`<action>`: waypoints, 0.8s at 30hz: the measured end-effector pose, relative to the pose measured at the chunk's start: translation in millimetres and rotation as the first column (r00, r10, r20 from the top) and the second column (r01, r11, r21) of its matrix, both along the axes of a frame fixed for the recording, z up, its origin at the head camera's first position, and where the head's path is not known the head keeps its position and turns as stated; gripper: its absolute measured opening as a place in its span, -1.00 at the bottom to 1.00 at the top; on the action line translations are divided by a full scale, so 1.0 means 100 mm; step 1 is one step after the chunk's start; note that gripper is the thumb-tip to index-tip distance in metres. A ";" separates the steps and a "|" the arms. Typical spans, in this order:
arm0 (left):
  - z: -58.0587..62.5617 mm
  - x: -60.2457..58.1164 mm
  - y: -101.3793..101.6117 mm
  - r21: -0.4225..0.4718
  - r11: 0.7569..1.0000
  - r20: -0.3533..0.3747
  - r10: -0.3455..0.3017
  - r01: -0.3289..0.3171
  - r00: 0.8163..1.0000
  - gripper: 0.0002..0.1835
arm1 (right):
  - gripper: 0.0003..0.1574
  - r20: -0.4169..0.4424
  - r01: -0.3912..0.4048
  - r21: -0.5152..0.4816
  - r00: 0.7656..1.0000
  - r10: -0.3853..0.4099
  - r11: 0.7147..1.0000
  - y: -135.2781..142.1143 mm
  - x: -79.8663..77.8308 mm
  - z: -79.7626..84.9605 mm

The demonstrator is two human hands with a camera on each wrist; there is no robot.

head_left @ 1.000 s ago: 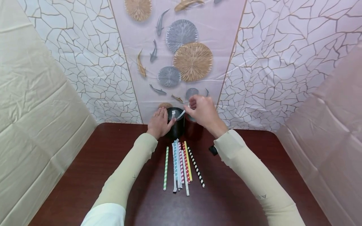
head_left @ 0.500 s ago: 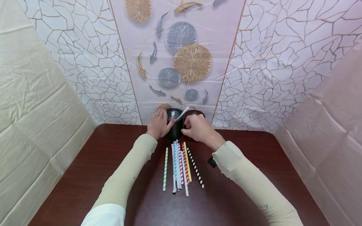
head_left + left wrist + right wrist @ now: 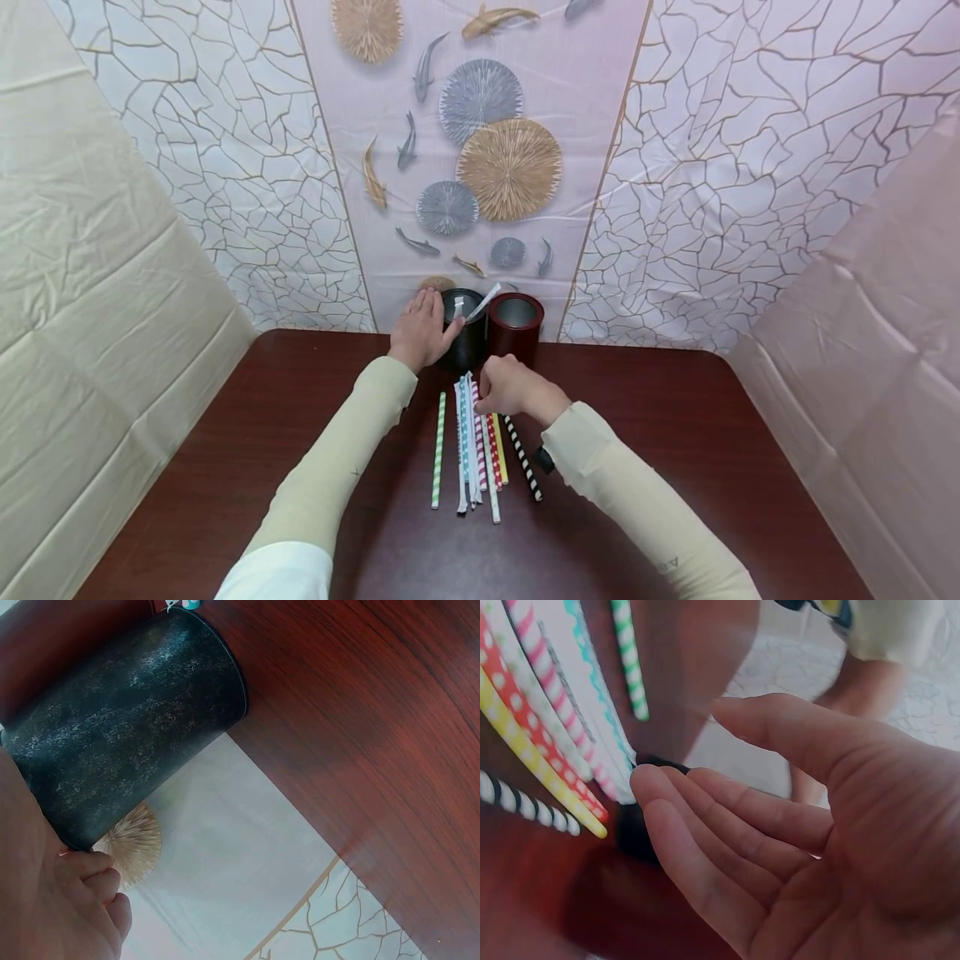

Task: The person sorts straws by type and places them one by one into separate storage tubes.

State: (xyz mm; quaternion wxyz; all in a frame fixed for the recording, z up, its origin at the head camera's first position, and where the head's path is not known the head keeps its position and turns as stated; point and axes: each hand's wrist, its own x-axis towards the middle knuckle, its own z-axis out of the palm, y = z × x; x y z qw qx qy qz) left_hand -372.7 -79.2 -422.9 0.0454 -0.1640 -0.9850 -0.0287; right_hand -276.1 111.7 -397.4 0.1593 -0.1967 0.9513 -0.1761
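A black can (image 3: 468, 346) stands at the back of the table with two white-wrapped straws (image 3: 482, 302) leaning in it. My left hand (image 3: 422, 330) holds it at the rim, the thumb over the near side. In the left wrist view the bent fingers (image 3: 101, 881) meet the can's edge. My right hand (image 3: 517, 388) hovers over the upper ends of a row of paper straws (image 3: 480, 467). Seen from the right wrist, that hand (image 3: 765, 810) has its thumb apart from loosely bent fingers, with nothing between them.
A dark red can (image 3: 514, 333) stands right of the black one. A green-striped straw (image 3: 438, 458) lies left of the row, and a black-striped straw (image 3: 528, 471) slants at its right. Patterned cloth (image 3: 637, 275) hangs behind the table (image 3: 637, 500).
My right hand has let go of a wrapped straw, which now leans in the black can, and has come down and nearer to the straws. The left hand stays at the can.
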 end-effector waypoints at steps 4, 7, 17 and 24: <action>-0.01 -0.01 0.00 -0.012 1.000 0.001 -0.003 0.003 1.000 -0.08 | -0.74 0.002 -0.001 -0.038 1.000 0.001 0.999 -0.05 0.02 -0.20; -0.01 -0.01 0.00 -0.015 1.000 0.004 -0.002 0.002 1.000 -0.08 | -0.76 -0.002 0.012 -0.058 1.000 -0.012 0.998 -0.08 0.01 -0.34; -0.01 -0.01 0.02 -0.024 1.000 0.026 0.006 -0.005 1.000 -0.07 | -0.60 0.028 0.173 -0.098 0.985 -0.171 0.980 -0.14 -0.06 -0.65; 0.00 -0.01 0.02 -0.014 1.000 0.030 0.006 -0.005 1.000 -0.07 | -0.65 0.024 0.223 -0.138 0.975 -0.222 0.965 -0.12 -0.14 -0.75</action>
